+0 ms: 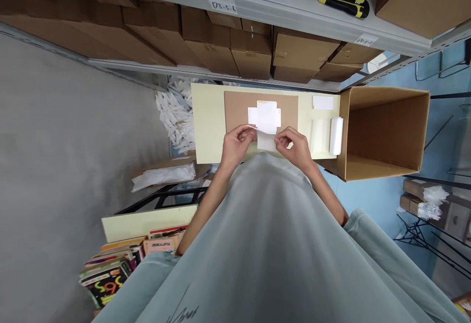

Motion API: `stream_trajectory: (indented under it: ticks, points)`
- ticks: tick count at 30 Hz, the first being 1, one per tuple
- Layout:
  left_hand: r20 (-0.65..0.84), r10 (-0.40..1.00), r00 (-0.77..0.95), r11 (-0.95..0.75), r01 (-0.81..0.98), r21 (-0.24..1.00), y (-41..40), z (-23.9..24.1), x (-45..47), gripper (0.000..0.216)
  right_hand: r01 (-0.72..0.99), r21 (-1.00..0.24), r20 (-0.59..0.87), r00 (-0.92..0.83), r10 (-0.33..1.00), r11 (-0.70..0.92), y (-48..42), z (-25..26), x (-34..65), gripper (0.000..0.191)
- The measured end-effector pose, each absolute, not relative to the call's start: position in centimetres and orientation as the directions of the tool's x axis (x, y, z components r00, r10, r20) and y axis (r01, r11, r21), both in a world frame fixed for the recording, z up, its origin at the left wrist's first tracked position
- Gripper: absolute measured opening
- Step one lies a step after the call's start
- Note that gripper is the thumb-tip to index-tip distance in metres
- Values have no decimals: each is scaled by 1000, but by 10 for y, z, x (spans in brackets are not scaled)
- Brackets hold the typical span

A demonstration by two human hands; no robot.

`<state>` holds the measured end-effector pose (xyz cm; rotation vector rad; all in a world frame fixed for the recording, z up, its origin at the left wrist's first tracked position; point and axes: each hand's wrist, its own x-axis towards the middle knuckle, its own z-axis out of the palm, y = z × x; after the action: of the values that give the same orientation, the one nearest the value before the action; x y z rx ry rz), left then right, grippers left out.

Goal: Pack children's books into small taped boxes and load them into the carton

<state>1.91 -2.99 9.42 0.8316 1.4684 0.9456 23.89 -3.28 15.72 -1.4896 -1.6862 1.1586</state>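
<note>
A white cross-shaped paper blank, which looks like a small unfolded carton, lies on a brown board. Its near flap is lifted and folded at the edge closest to me. My left hand pinches the left corner of that flap between thumb and fingers. On the other side, my right hand has its thumb and forefinger closed at the right edge of the near panel. The fingertips partly cover the paper there.
The board rests on a pale yellow table. A white roll and a white card lie at its right. An open cardboard box adjoins that end. Boxes fill the shelf ahead; cutters lie on top. Books stand lower left.
</note>
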Motion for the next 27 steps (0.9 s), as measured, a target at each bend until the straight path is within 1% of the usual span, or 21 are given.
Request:
stream_trajectory:
  ticks: [2,7,13,18,23,27]
  points:
    - [-420,904,-83,421,1,907,-28,93,17,34,419,-907,-126,-164,978,-46,-32,157,239,20]
    - [-413,910,-43,414,26,910,-26,93,16,41,354,-927,-167,-103,980,-121,-26,149,241,24]
    - [-362,932,-7,361,104,927,-20,92,13,36,331,-915,-257,-39,966,-230,-17,130,243,16]
    - [-301,952,56,285,196,938,5,66,8,28,302,-901,-323,7,946,-310,10,93,249,9]
    - [-348,934,84,311,293,904,35,34,8,15,267,-896,-372,-18,928,-354,36,55,253,10]
    - [-370,926,76,337,272,901,49,21,7,17,285,-888,-379,-11,925,-360,47,37,252,11]
